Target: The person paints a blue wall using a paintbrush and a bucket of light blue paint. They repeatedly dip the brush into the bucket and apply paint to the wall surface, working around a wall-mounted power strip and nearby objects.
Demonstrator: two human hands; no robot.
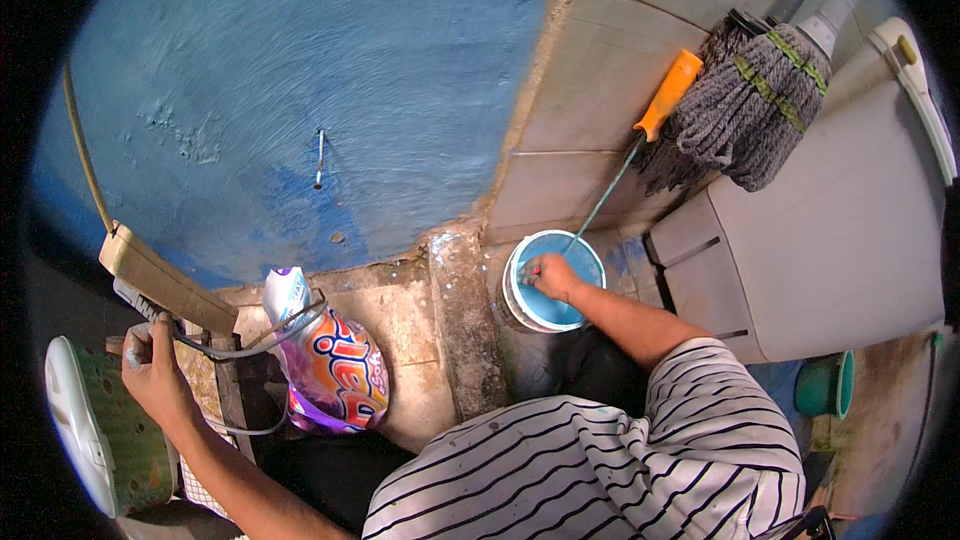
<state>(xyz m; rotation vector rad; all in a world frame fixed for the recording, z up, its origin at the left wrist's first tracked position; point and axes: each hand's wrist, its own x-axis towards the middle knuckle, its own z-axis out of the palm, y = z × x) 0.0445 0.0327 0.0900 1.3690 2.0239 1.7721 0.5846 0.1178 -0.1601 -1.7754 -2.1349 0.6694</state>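
My right hand is lowered into a white-rimmed plastic bucket with blue paint inside. Its stained fingers curl around a small red item, mostly hidden. A paint roller's orange handle leans out of the same bucket on a thin metal rod. At the left, my paint-marked left hand has its fingers bent beside a beige power strip and a looped grey cable. Whether it grips the cable or only touches it is unclear. A printed Daia detergent bag stands between my hands.
A nail sticks out of the blue wall. Grey string mops hang above a large pale plastic appliance on the right. A raised concrete ledge runs left of the bucket. A green pail stands behind my right arm.
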